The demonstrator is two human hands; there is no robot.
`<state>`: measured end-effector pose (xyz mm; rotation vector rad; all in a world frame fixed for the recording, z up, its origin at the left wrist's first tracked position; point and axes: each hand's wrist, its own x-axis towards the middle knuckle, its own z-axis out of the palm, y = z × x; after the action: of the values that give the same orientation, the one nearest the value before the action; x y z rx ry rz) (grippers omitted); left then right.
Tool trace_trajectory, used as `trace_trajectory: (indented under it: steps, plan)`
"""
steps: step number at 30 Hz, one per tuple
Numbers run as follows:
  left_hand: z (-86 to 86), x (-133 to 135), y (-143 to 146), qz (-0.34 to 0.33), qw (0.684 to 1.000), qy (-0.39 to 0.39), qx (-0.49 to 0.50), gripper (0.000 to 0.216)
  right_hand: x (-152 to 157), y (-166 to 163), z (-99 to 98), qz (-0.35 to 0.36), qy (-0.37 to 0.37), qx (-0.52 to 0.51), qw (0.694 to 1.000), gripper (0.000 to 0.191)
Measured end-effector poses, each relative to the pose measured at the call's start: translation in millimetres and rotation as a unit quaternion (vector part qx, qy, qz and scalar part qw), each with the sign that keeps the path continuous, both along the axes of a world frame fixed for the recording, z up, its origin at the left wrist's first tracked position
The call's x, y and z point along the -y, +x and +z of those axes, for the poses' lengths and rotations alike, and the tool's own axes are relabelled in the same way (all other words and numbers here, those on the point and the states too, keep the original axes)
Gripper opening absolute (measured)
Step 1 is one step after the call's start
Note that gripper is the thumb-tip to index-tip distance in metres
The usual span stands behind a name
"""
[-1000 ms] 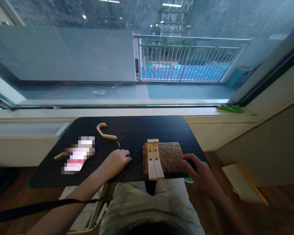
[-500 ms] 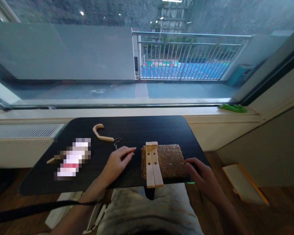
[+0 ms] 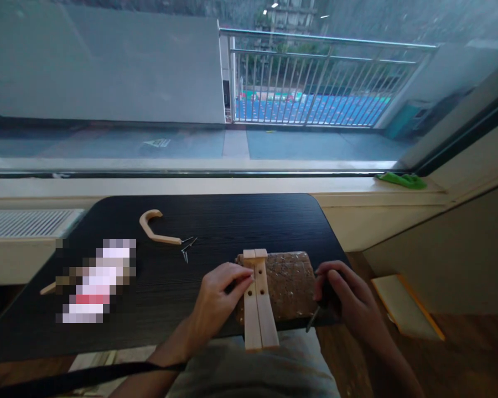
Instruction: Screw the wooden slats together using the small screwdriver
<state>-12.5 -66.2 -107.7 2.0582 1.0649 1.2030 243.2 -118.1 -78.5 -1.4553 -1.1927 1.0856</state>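
- Wooden slats (image 3: pixel 257 301), two pale ones side by side with small holes near the far end, now have the left hand (image 3: pixel 218 296) on them; half a second ago that hand lay flat on the bare table to their left, well short of them.
- Its fingers (image 3: pixel 241 278) are loosely bent and rest against the left slat's upper edge, not wrapped round anything.
- The right hand (image 3: pixel 348 298) has come up off the table edge and is now curled round a thin dark tool (image 3: pixel 314 316), whose tip pokes out downward beside the cork block (image 3: pixel 288 282); earlier its fingers were spread flat there.
- The slats lie lengthwise across the left part of the cork block, their near ends sticking out past the table's front edge over the person's lap.
- The view has tipped lower, so the black table (image 3: pixel 232 221) fills more of the frame than before.
- Further back on the left lies a curved wooden piece (image 3: pixel 153 228), hook-shaped, with a few small metal nails (image 3: pixel 186 246) just beside its straight end; both well apart from the hands.
- A blurred-out patch hides something on the table's left side.
- The cork block is brown, speckled and rough; the table top is dark with a fine straight grain.
- A green cloth (image 3: pixel 402 179) sits on the window ledge at right.
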Motion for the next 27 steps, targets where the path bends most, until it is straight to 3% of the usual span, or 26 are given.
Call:
trace_trajectory:
  steps: [6,11,16,19,22,27]
  plan:
    - [-7.1,-5,8,-0.008,0.994,0.105,-0.035,0.013,-17,-8,-6.1,-0.040,0.012,-0.090,0.995,0.037]
    - [-7.0,-5,12,-0.016,0.992,0.108,-0.064,0.008,-27,-20,-11.9,-0.047,0.033,-0.128,0.990,0.027]
    - [-3.9,-3,14,-0.015,0.991,0.112,-0.077,0.008,-36,-30,-11.7,-0.041,0.013,-0.098,0.994,0.028]
    - [-0.7,0,11,-0.002,0.991,0.101,-0.086,0.008,-39,-29,-7.2,-0.019,0.016,-0.037,0.999,0.025]
    - [-0.1,0,5,0.022,0.994,0.073,-0.082,0.009,-42,-30,-2.6,0.054,-0.006,0.098,0.994,0.022]
    - [-9.7,-6,-6,0.098,0.992,0.007,-0.078,0.016,-47,-46,-0.9,0.124,0.006,0.327,0.937,0.021]
